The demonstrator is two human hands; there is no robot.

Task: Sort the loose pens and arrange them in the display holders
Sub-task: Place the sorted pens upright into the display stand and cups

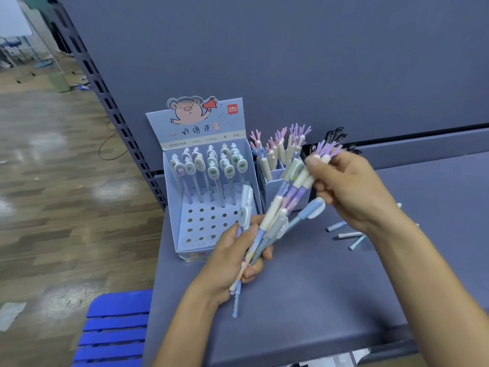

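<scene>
My left hand (232, 256) grips a fanned bunch of pastel pens (275, 215) by their lower ends, above the grey shelf. My right hand (344, 189) pinches the top of one pen with a purple antler cap (326, 149) at the upper end of the bunch. Behind stands the light-blue pig display box (203, 181), with several oval-capped pens in its back rows and bare holes in front. To its right a small blue holder (275, 186) carries several antler-topped pens.
A few loose pens (346, 235) lie on the grey shelf (317, 300) under my right forearm. Black clips (336, 136) sit at the shelf's back wall. A blue plastic stool (113, 329) stands at the lower left on a wooden floor.
</scene>
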